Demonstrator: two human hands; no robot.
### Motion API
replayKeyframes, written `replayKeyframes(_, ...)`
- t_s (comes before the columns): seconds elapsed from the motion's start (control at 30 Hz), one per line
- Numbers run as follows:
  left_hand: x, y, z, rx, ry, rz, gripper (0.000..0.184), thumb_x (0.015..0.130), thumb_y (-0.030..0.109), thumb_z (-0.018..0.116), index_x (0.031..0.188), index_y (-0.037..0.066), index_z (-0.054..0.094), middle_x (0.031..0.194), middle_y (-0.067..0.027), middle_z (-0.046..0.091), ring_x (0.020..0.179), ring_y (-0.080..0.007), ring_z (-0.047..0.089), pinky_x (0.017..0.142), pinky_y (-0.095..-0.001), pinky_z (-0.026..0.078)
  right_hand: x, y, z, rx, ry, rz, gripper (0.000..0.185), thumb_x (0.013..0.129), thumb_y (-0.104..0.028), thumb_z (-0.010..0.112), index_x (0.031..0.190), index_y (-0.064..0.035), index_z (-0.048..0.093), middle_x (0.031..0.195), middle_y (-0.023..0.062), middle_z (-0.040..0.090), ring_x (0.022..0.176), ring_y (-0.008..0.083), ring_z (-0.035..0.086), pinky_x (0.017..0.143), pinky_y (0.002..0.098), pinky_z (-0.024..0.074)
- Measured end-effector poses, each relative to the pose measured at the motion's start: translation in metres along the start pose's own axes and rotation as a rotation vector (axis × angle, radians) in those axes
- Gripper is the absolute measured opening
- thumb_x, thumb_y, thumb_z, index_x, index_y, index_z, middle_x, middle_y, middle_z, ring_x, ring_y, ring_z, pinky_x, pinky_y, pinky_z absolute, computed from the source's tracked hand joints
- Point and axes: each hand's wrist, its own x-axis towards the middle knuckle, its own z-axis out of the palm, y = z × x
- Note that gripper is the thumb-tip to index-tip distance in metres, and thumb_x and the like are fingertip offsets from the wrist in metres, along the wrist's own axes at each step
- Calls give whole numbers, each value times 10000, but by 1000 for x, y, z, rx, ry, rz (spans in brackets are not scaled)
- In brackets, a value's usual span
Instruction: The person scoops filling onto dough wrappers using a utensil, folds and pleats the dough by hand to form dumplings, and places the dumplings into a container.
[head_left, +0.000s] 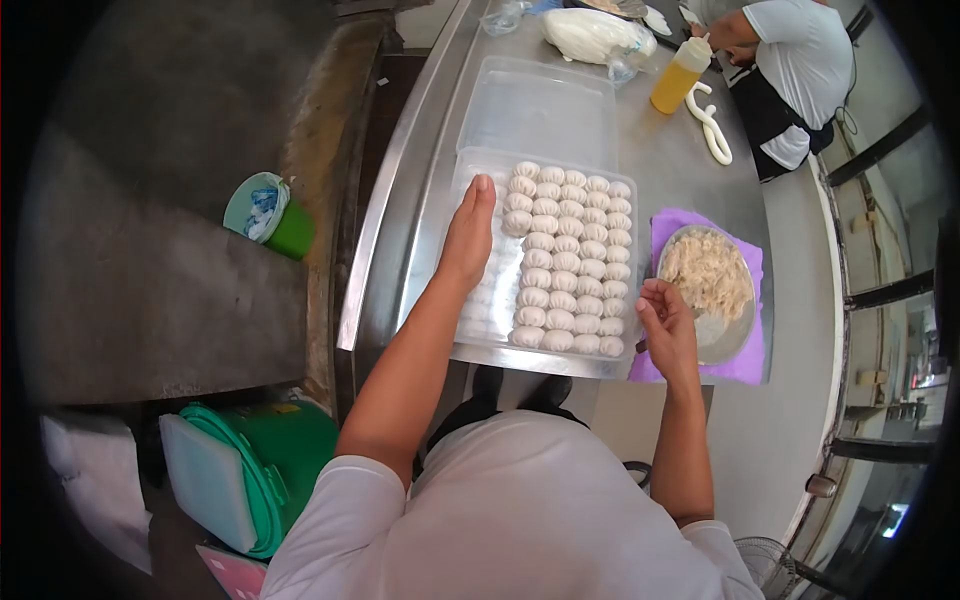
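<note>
My left hand (468,232) lies along the left side of a clear plastic tray (500,345), its fingers straight and held together, with nothing seen in it. Rows of small white pleated buns (565,258) fill the middle and right of that tray; its left strip shows bare plastic. Between the tray and a metal bowl (722,345) is my right hand (668,322), fingers curled in toward the thumb. A short dark handle end (641,346) shows beside this hand; whether the fingers grip it is unclear. Pale shredded filling (708,272) sits in the bowl, on a purple cloth (755,372).
Behind the tray lies an empty clear container or lid (540,105). Farther back are a dough bundle (592,38), a yellow squeeze bottle (681,76) and a dough strip (710,130). A co-worker (800,70) stands back right. A green bin (290,232) is at left.
</note>
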Motion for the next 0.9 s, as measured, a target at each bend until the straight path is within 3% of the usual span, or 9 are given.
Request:
replayKeyframes(0.13, 29, -25, 10, -76, -74, -15, 915, 1045, 633, 343, 1563, -102, 172, 1636, -269, 215, 1546, -310, 169, 1255, -379, 136, 7, 3, 4, -14, 2, 15, 342, 958, -103, 674, 1250, 38, 565, 1143, 98, 608, 1043, 156, 577, 918, 291, 492)
replayKeyframes(0.43, 39, -21, 17, 68, -129, -16, 854, 1052, 608, 359, 1552, -78, 270, 1626, -230, 293, 1524, -303, 255, 1238, -361, 189, 15, -6, 7, -77, 34, -40, 358, 957, -119, 682, 1262, 29, 565, 1198, 130, 621, 1085, 200, 608, 939, 330, 505)
replayKeyframes(0.5, 19, 4, 21, 230, -10, 60, 819, 1059, 579, 377, 1547, -73, 295, 1624, -227, 301, 1524, -299, 260, 1238, -359, 190, 23, -14, 20, -275, 30, -294, 350, 949, -126, 684, 1252, 21, 587, 1238, 164, 627, 1123, 275, 636, 955, 379, 513)
replayKeyframes(0.57, 10, 9, 8, 186, 36, 112, 755, 1071, 524, 407, 1536, -67, 330, 1602, -221, 346, 1502, -295, 306, 1229, -364, 223, 19, -58, 45, -384, -158, -301, 349, 921, -115, 680, 1243, 2, 613, 1236, 192, 632, 1158, 359, 618, 990, 438, 504)
replayKeyframes(0.63, -17, 28, -4, -48, -16, 155, 787, 1070, 534, 403, 1527, -97, 299, 1593, -253, 326, 1505, -334, 285, 1244, -418, 192, 26, -57, 83, -418, -373, -671, 357, 865, -18, 671, 1216, 12, 611, 1256, 156, 626, 1214, 382, 574, 1054, 437, 451)
replayKeyframes(0.7, -31, 30, -12, -73, 22, 192, 707, 1080, 486, 417, 1499, -80, 361, 1553, -245, 386, 1468, -340, 357, 1222, -442, 254, 31, -57, 118, -625, -465, -973, 292, 851, -101, 681, 1127, -11, 659, 1194, 146, 634, 1194, 384, 574, 1103, 531, 392)
replayKeyframes(0.73, -40, 36, -13, -74, -8, 189, 707, 1080, 486, 417, 1499, -80, 361, 1553, -245, 386, 1468, -340, 357, 1222, -442, 254, 30, -57, 128, -637, -440, -959, 292, 851, -101, 681, 1127, -11, 659, 1194, 146, 634, 1194, 384, 574, 1103, 531, 392)
replayKeyframes(0.8, -56, 50, -13, -22, 0, 268, 599, 1077, 403, 487, 1460, -55, 445, 1459, -184, 511, 1362, -287, 490, 1136, -391, 380, 31, -56, 135, -940, -603, -950, 234, 869, -210, 669, 1019, -32, 691, 1131, 143, 631, 1177, 358, 579, 1130, 584, 337)
replayKeyframes(0.9, -63, 59, -14, 7, -73, 304, 567, 1094, 377, 434, 1466, -52, 417, 1455, -215, 496, 1356, -291, 496, 1119, -417, 395, 35, -50, 131, -1095, -737, -817, 239, 880, -259, 648, 951, -38, 705, 1089, 156, 625, 1179, 354, 566, 1141, 600, 316)
